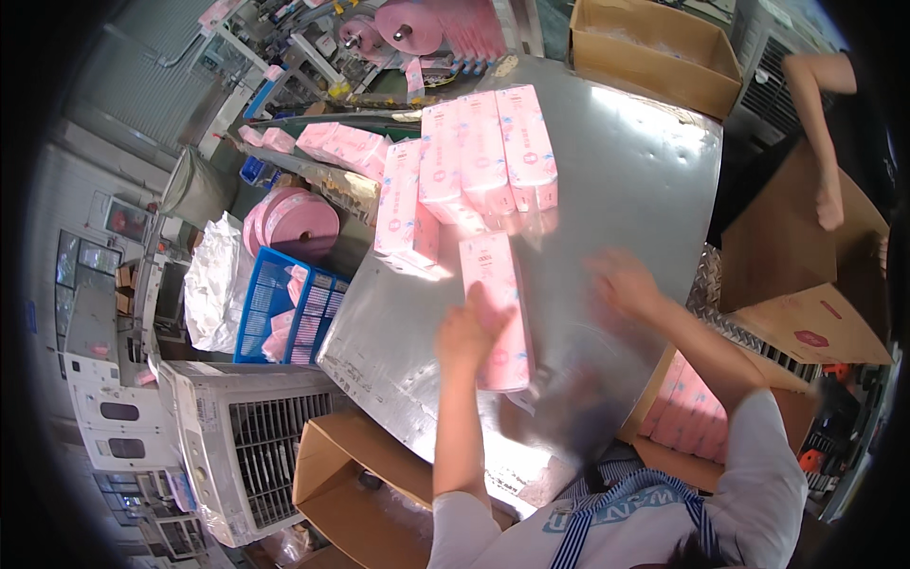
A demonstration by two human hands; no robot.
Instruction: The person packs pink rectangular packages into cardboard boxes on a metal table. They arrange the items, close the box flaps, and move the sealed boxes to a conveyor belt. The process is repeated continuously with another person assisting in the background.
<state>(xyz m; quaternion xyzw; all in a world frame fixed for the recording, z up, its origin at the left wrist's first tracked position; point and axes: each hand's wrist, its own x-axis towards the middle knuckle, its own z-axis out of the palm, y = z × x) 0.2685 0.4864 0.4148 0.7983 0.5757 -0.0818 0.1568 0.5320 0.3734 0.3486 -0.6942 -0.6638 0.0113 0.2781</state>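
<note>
workshop floor, daylight, head view only. metal table (626, 190) fills the centre, bright with glare. machine with pink film rolls (408, 27) along the top, left of centre; stacked pink rolls (301, 228) left of the table, blue crate (248, 327) below them with pink pieces in it. grey slatted unit (251, 446) at lower left.

single pink pack (495, 270): mid-frame on the table, long side running roughly up and down the frame. left hand (464, 334) on it from the left, two digits apart over its upper face; cannot tell whether the others grip the side. right hand (621, 280) well to the right of the pack, above the table, blurred; finger state cannot be told.

row of four pink packs (483, 152) just above, side by side, leftmost set lower. more pink packs (341, 147) to their left, behind the table edge.

cartons: open carton (654, 85) at upper right; packed carton (782, 389) at lower right, pink packs inside; brown carton (332, 450) at lower left. far right, a co-worker's hand (829, 204) at a tilted carton (787, 228).
</note>
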